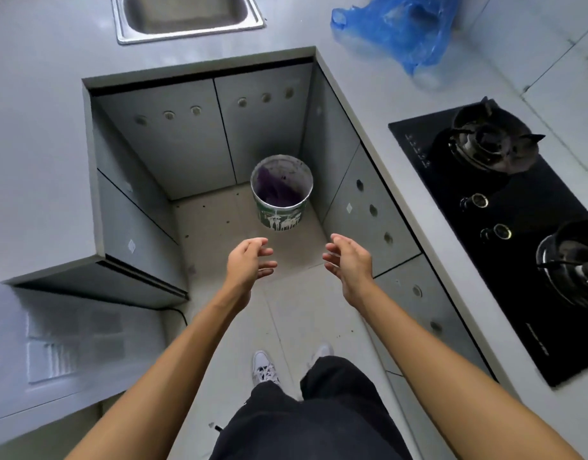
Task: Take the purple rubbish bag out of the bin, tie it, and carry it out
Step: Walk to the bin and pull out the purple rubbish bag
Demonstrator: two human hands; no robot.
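Floor corner: bin (281, 200) with purple bag (275, 190) inside, untouched
Left hand (249, 260): fingers wide, empty
Right hand (349, 262): same, both poised to reach

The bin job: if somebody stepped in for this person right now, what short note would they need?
Left hand: open, empty, held out in the air towards the bin.
Right hand: open, empty, held out alongside, apart from the left.
Bin: upright on the floor in the corner between the cupboards, ahead of both hands, untouched.
Purple bag: inside the bin, slumped below the rim.
Done: nothing yet; the person is standing in front of the bin.
Left: reach down, lift the bag out, tie it, carry it out.
The blue bag on the counter is not part of this.
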